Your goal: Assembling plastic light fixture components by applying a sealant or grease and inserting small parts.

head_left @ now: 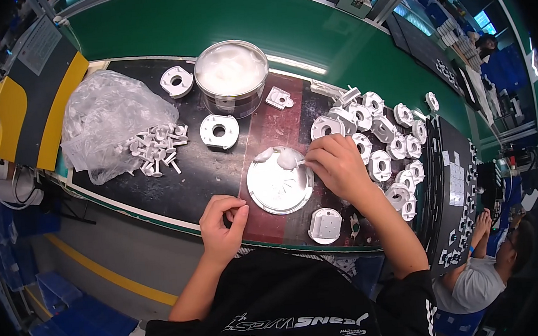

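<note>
Between thumb and fingertips, my right hand [337, 164] pinches a small white stemmed piece [301, 163] at the upper right of a round white lid [273, 201]. The end of that piece meets a soft white blob of grease [286, 159], and more white paste is smeared over the lid. My left hand [222, 227] is closed at the lid's lower left, thumb against curled fingers; whether anything sits in them is hidden. Behind the lid stands an open tin [236, 103] filled with white grease. A ring-shaped white housing [219, 133] lies left of the lid.
White housings [380, 166] crowd the right side. A plastic bag [116, 113] and a heap of white pegs [157, 148] lie left, beside a yellow-and-grey machine [35, 91]. One square white part [325, 225] sits near the front edge. Another person [480, 278] sits at far right.
</note>
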`<state>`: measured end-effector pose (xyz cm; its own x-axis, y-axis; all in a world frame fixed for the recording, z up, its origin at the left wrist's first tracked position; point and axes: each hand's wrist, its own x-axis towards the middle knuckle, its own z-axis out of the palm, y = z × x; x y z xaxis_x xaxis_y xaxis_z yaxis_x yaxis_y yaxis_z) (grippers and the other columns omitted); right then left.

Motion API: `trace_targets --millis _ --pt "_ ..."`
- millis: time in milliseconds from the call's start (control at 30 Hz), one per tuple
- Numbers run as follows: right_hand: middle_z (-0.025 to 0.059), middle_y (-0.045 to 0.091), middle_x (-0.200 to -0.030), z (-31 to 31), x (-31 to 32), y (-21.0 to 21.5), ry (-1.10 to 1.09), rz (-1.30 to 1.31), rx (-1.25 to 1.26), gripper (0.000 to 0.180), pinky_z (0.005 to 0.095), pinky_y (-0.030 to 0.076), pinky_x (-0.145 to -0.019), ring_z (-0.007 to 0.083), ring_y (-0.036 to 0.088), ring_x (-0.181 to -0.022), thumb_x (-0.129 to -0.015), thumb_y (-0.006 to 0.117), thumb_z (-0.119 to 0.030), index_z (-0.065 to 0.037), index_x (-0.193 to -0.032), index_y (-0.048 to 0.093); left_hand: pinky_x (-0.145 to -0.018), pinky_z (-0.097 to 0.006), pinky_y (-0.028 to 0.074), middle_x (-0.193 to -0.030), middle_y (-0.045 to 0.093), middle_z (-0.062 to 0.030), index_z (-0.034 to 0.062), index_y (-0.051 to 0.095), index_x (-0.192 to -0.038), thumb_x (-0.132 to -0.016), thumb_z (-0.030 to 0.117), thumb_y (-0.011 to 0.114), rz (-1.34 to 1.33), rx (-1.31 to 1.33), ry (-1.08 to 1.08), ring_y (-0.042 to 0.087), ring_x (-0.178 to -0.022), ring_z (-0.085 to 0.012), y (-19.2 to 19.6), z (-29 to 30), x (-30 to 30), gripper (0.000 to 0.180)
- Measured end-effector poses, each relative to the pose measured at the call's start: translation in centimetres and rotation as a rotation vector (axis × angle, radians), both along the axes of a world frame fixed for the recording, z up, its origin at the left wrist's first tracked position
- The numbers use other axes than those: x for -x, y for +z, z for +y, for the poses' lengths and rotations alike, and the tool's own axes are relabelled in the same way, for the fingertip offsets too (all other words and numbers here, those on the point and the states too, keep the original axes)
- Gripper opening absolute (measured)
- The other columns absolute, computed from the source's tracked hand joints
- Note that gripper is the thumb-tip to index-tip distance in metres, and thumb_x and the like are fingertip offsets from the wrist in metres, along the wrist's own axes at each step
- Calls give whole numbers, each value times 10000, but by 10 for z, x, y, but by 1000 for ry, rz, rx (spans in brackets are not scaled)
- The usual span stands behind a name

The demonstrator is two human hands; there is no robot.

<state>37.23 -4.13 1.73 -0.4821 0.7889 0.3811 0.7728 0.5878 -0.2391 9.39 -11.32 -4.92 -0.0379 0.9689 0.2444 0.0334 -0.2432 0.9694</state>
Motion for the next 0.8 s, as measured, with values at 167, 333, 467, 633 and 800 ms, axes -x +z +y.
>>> trace_targets --millis 167,333,467,633,800 --pt "32 662 -1005 -3 -1 5 -25 51 12 167 375 445 -772 259 600 -912 -792 796 -85 -95 -932 707 -657 -233 448 -940 643 -76 -7 680 -994 -878 -50 726 2 -7 6 538 -730 -106 1 0 -1 132" --pt "82 639 -995 -40 2 28 -136 755 484 102 343 483 -804 203 604 -902 -893 755 -58 -10 -960 695 -649 -237 449 -935 633 -68 14 689 -948 -845 -53 743 -8 -23 70 542 -722 -110 12 -9 -7 134" --pt "72 610 -1067 -85 11 35 7 1472 874 99 309 431 -884 152 554 -974 -956 708 -77 14 -976 677 -634 -241 455 -985 617 -62 41 749 -1051 -809 2 789 48 -113 -89 555 -730 -117 61 -25 -28 249" --pt "61 589 -1054 -128 26 22 63 1731 984 134 299 439 -887 148 550 -980 -987 701 -129 -5 -982 650 -717 -252 492 -1038 608 -54 28 739 -1179 -825 86 832 -11 1 -361 583 -844 -131 85 -27 -69 370" --pt "59 589 -1047 -149 27 17 38 1816 848 107 303 449 -910 149 557 -987 -999 681 -106 -5 -992 650 -749 -276 506 -1045 614 -67 6 751 -1119 -827 49 826 -22 -54 -421 614 -893 -164 78 -35 -91 305"
